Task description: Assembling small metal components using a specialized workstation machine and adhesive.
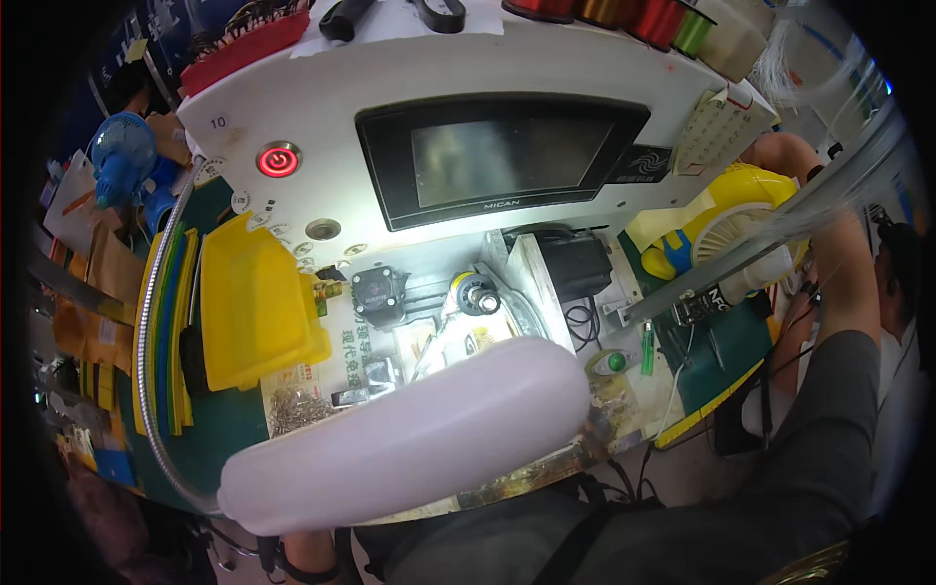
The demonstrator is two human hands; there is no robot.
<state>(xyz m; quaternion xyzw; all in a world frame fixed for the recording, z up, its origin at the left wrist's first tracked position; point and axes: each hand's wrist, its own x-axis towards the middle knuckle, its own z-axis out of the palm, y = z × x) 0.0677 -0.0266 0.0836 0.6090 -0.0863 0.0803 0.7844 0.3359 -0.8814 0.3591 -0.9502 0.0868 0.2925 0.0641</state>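
A long white lamp head (pixel 409 439) spans the front of the bench and hides my left hand; only my left forearm (pixel 310 549) shows below it, with a dark band. My right arm, in a grey sleeve (pixel 780 458), reaches up along the right side. My right hand (pixel 780 153) is beside the machine's right edge, above a yellow and white fan (pixel 733 219); its fingers are hidden. Behind the lamp, a white machine (pixel 322 127) carries a dark screen (pixel 507 161) and a red-lit power button (pixel 279 160). Under the screen sit a small motor (pixel 378 295) and a round metal spindle (pixel 478 294).
A yellow tray (pixel 255 302) stands left, near a bendy metal lamp arm (pixel 146 341). Small metal pieces (pixel 297 409) lie in a heap. A green-capped bottle (pixel 611 363) and slim tools (pixel 717 346) lie right. A slanted metal bar (pixel 741 258) crosses before the fan. Spools (pixel 655 21) top the machine.
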